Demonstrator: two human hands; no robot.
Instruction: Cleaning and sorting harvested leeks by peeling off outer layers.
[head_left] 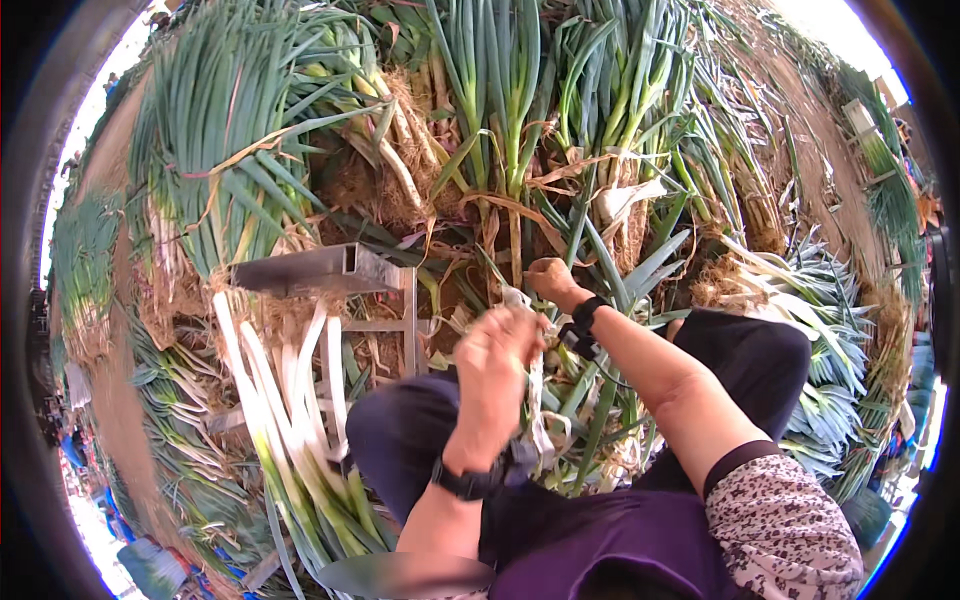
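Note:
In front of me a leek stands with green leaves fanning away and its thin stalk running down toward my hands. My left hand, a little blurred, is closed with a pale leek leaf poking out above its fingers. Just right of the stalk, my right hand has its fingers curled in; what they grip, if anything, is hidden. Limp whitish leaf strips hang below my left hand between my knees.
A metal frame stands left of my knee, with trimmed white leeks lying across it. Tied leek bundles rise at the far left. More leeks are piled at my right. Loose leaves litter the ground between my legs.

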